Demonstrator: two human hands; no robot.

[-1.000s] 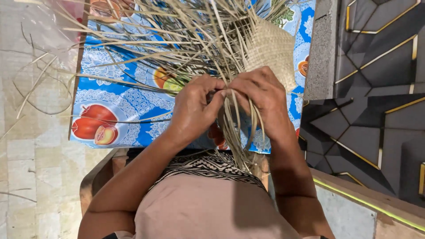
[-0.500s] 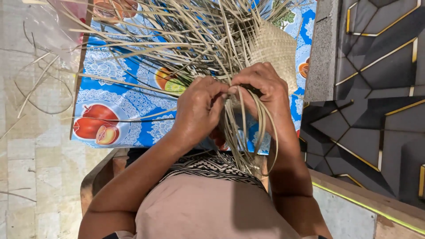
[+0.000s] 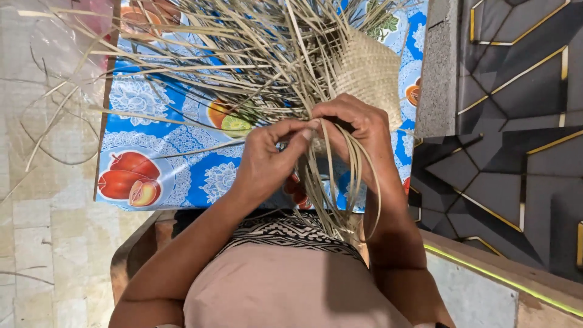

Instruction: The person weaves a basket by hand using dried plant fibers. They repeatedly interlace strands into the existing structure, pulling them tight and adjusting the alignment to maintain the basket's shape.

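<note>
Pinching thin dry palm strips (image 3: 331, 176) together, the left hand (image 3: 267, 161) and right hand (image 3: 358, 130) close just below the woven mat section (image 3: 370, 73). These strips look light, springy and brittle, best gripped near the weave edge.

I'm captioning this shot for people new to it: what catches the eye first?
First, the fan of pale dry straw strips spraying across the top, gathered at centre where the left hand and right hand pinch them. Next, the finished woven patch just above the right hand. Beneath lies a bright blue tablecloth printed with fruit.
</note>
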